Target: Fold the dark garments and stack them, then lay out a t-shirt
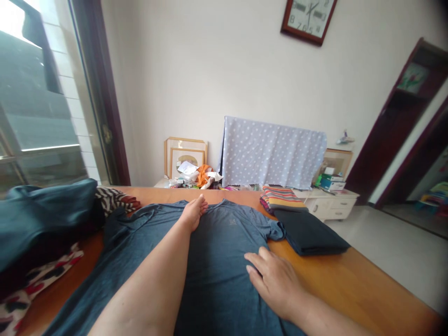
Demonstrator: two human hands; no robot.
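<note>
A dark blue-grey T-shirt (217, 252) lies spread on the wooden table, its neckline toward the far edge and small print on the chest. My left hand (196, 212) reaches across it and rests near the collar, fingers stretched out and holding nothing. On the shirt's right side, below the sleeve, my right hand (271, 277) lies with its fingers slightly bent and apart, touching the cloth. Both lower corners of the shirt run out of view or behind my arms.
A folded black garment (310, 231) and a striped folded cloth (283, 198) sit at the right. Heaped clothes (45, 219) crowd the left. Beyond the wooden table (350, 280) stand a white cabinet (332, 205) and something under a dotted cloth (269, 151).
</note>
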